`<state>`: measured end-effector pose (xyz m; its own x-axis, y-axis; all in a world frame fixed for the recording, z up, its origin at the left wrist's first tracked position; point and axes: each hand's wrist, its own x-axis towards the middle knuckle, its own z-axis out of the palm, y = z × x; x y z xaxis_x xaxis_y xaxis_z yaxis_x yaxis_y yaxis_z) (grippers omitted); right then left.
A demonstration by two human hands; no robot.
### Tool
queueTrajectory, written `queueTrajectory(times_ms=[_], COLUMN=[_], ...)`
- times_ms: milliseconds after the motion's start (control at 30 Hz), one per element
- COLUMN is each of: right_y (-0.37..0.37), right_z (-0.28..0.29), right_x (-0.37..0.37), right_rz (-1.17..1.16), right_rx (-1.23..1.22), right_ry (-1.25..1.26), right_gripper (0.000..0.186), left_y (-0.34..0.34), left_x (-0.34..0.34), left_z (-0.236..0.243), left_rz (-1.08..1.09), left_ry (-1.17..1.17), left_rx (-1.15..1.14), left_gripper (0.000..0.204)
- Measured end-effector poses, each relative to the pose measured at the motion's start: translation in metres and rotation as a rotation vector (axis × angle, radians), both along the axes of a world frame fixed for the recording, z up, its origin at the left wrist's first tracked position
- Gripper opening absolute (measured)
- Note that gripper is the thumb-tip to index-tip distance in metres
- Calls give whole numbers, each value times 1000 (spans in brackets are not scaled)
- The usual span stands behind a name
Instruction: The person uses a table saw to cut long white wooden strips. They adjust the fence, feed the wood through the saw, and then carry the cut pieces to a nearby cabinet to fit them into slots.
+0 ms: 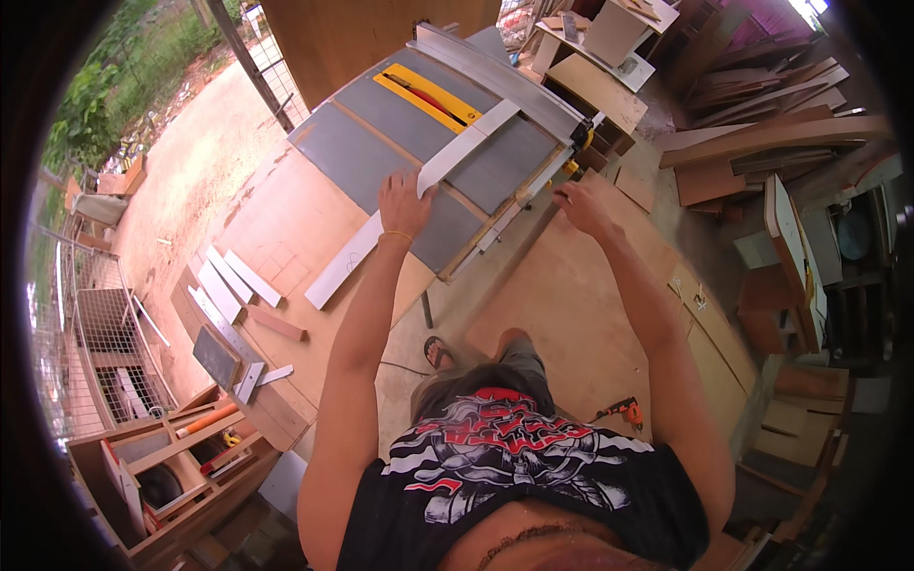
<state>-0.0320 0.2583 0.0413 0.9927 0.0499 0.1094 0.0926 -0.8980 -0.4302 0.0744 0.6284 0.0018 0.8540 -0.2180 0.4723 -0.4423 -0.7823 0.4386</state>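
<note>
Standing on a dusty concrete floor [571,314] in an open-sided workshop, one sandalled foot [436,353] showing below, an orange power drill [624,412] lying near it to the right. Lower left, lying on a plywood bench [286,238]: several short white strips [228,281], a reddish block [276,324], a dark panel [217,357], with a wooden box of tools [162,466] just beside. Further out, left hand [405,202] pressing flat, fingers spread, on a long white board [419,200] lying slantwise across the grey table saw [381,133] and overhanging onto the bench. Right hand [581,202] reaching to the saw's front rail [533,190], fingers curled loosely at its edge, grip on anything impossible to tell. Beyond, yellow blade insert [428,95] sitting in the saw top past the board's far end. Farthest away, stacked planks and offcuts [781,124] crowding the right side, wire fencing and green growth [95,105] lying outside at left.
</note>
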Motion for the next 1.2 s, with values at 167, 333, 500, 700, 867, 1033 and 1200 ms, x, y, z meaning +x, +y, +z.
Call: queueTrajectory(times_ms=[167, 333, 500, 700, 867, 1033, 1200], right_y=[-20, -43, -41, -42, -45, -51, -43], right_z=[5, -20, -46, -32, -29, -27, -17], right_x=[124, 239, 304, 315, 327, 335, 333], right_rz=[199, 437, 725, 813, 774, 804, 806], right_rx=[-187, -355, -440, -444, -417, -427, -494], right_ry=[-65, -222, -269, -132, -131, -114, -60], right_gripper=[26, 43, 61, 63, 59, 55, 52], left_y=[-36, -65, -81, -96, -104, -109, -105], left_x=[32, 38, 30, 32, 45, 47, 43], left_z=[-16, -21, -23, -20, -20, -21, -27], left_rz=[152, 245, 359, 445, 460, 502, 517], left_ry=[121, 147, 64, 55, 52, 74, 62], left_rx=[198, 216, 316, 367, 345, 318, 299], left_gripper=[56, 56, 57, 55, 52, 52, 51])
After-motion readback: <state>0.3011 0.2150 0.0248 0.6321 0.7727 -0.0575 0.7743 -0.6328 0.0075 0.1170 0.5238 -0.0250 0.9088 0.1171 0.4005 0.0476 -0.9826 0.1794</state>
